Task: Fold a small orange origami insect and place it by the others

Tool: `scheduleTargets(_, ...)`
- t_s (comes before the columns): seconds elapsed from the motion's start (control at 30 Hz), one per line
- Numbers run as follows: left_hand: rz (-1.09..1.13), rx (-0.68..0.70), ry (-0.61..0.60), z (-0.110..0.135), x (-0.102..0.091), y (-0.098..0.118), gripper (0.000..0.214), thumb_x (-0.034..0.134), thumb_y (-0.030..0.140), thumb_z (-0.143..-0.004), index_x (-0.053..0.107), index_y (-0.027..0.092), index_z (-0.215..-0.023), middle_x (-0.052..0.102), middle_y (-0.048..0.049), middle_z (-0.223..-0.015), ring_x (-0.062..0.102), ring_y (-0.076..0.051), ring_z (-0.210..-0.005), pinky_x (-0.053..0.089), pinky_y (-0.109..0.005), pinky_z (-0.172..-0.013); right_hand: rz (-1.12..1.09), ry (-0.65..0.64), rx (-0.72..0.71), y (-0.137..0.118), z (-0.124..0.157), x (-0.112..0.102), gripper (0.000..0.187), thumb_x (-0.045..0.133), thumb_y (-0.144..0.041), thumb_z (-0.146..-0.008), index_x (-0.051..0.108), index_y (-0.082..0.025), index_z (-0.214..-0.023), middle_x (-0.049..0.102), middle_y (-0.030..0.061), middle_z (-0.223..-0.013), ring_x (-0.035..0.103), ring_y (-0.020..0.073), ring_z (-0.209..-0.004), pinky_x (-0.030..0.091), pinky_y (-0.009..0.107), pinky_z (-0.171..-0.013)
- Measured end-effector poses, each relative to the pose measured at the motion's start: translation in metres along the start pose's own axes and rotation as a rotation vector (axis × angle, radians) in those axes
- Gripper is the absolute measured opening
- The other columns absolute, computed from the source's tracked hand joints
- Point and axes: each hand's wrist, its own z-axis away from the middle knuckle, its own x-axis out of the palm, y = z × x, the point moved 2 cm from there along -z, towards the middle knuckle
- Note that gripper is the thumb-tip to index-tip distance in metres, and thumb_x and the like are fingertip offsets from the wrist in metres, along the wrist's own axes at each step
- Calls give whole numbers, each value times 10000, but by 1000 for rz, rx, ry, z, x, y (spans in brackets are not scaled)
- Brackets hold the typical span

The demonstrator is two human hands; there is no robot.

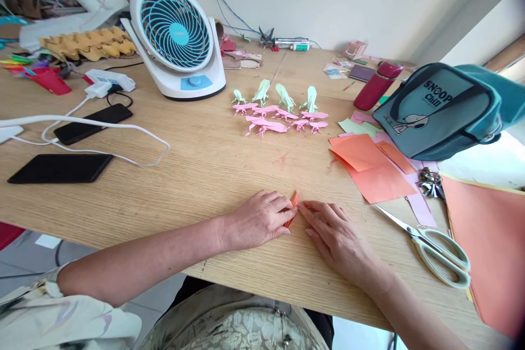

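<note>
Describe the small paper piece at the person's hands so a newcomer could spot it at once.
At the near edge of the wooden table, the left hand and right hand meet. Between them sits a small folded orange paper, one pointed tip up. Unlike the flat orange sheets to its right and the pink and green figures farther back, it alone is touched.

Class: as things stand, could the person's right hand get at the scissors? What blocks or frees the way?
Probably yes. The scissors lie flat just beside the right hand, bare table between them and nothing on top. That hand touches the folded orange paper, so it is not free yet.
</note>
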Motion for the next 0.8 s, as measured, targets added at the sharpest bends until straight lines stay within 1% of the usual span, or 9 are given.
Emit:
scheduleTargets(0.1, -1, -3, 14, 3, 1, 1, 469, 662, 361, -889, 583, 94, -1265, 615, -136, -1198, 545, -285, -1105, 481, -436, -940, 39, 28, 11, -1, 2, 2, 424, 447, -238, -996, 511, -82, -1385, 547, 184, -1346, 534, 290, -1135, 467, 457, -956)
scheduleTargets(0.23, 43, -23, 41, 4, 2, 4, 433, 665, 302, -888, 583, 90, -1257, 618, -142, -1208, 556, -285, -1104, 483, -439, -958, 69, 4, 49, -1, 1, 0, 388, 465, -256, -989, 564, -120, -1339, 566, 166, -1334, 546, 295, -1112, 475, 471, -919)
scheduleTargets(0.37, 138, -26, 109, 3, 3, 2, 291, 557, 175, -943, 582, 96, -1222, 662, -120, -1127, 594, -224, -1055, 494, -386, -960, 25, 8, 56, 0, 3, -3, 411, 464, -242, -990, 523, -146, -1385, 567, 153, -1341, 532, 288, -1158, 455, 472, -959)
scheduleTargets(0.43, 157, -6, 149, 4, 4, -2, 246, 494, 128, -960, 602, 112, -1181, 677, -113, -1109, 603, -211, -1056, 499, -375, -958, 1, 45, 66, -1, 5, -3, 412, 455, -224, -991, 514, -144, -1391, 565, 155, -1346, 525, 286, -1175, 448, 471, -970)
scheduleTargets(0.5, 151, 31, 169, 5, 5, -5, 256, 466, 96, -956, 622, 120, -1157, 681, -114, -1126, 599, -215, -1086, 498, -378, -971, -22, 95, 96, -4, 7, -4, 385, 450, -206, -989, 541, -142, -1357, 569, 158, -1334, 530, 284, -1165, 452, 472, -964)
scheduleTargets(0.6, 130, 73, 143, 7, 6, -8, 307, 475, 58, -924, 627, 119, -1184, 668, -119, -1183, 582, -228, -1127, 491, -387, -994, -56, 129, 137, -13, 10, -3, 348, 444, -198, -990, 575, -173, -1311, 567, 150, -1327, 530, 284, -1167, 454, 489, -963)
scheduleTargets(0.7, 106, 70, 98, 8, 3, -5, 326, 496, 84, -926, 616, 123, -1227, 656, -131, -1198, 572, -231, -1135, 494, -394, -990, -84, 96, 141, -24, 9, -1, 378, 432, -200, -997, 531, -193, -1362, 547, 149, -1355, 507, 286, -1222, 445, 502, -989)
scheduleTargets(0.8, 69, 41, 91, 9, 1, 1, 305, 492, 138, -953, 615, 97, -1230, 656, -143, -1170, 576, -231, -1090, 506, -383, -962, -84, 59, 151, -31, 7, 2, 395, 419, -205, -1001, 509, -186, -1385, 526, 159, -1382, 489, 290, -1260, 446, 504, -1008)
